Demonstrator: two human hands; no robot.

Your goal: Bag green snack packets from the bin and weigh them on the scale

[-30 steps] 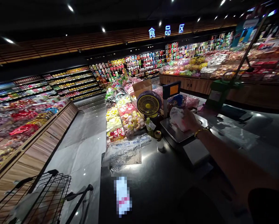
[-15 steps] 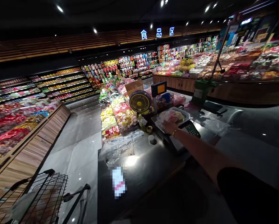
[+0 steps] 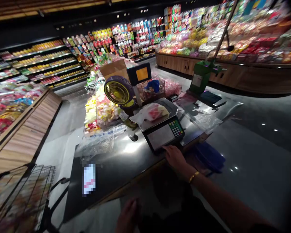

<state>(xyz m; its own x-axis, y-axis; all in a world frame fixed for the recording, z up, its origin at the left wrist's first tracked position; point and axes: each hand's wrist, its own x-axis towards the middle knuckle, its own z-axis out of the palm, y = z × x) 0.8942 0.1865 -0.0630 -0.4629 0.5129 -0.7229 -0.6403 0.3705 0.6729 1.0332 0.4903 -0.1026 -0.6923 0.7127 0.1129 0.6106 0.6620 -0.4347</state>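
- Where the frame cuts off at the bottom, the left hand (image 3: 127, 216) shows only as dim, blurred fingers held low in front of the body; it seems to hold nothing, though the view is too poor to be sure.
- To its left, a wire shopping cart (image 3: 21, 194) stands beside the dark counter (image 3: 126, 161).
- Further out, the right hand (image 3: 176, 157), with a gold bracelet (image 3: 194, 176) at the wrist, lies loose and flat, grasping nothing, its fingertips touching the near edge of the weighing scale (image 3: 163, 136).
- On the scale's front panel, a keypad (image 3: 176, 127) of coloured buttons sits to the right of a pale key sheet.
- On the scale's steel platter lies a clear plastic bag (image 3: 151, 112) with red and yellow contents, apart from the hand.
- Just behind the scale, a yellow fan (image 3: 118, 91) faces the camera beside the scale's raised orange display (image 3: 142, 73).
- Beyond them run bins of wrapped sweets (image 3: 104, 111) and lit shelves (image 3: 38, 64).
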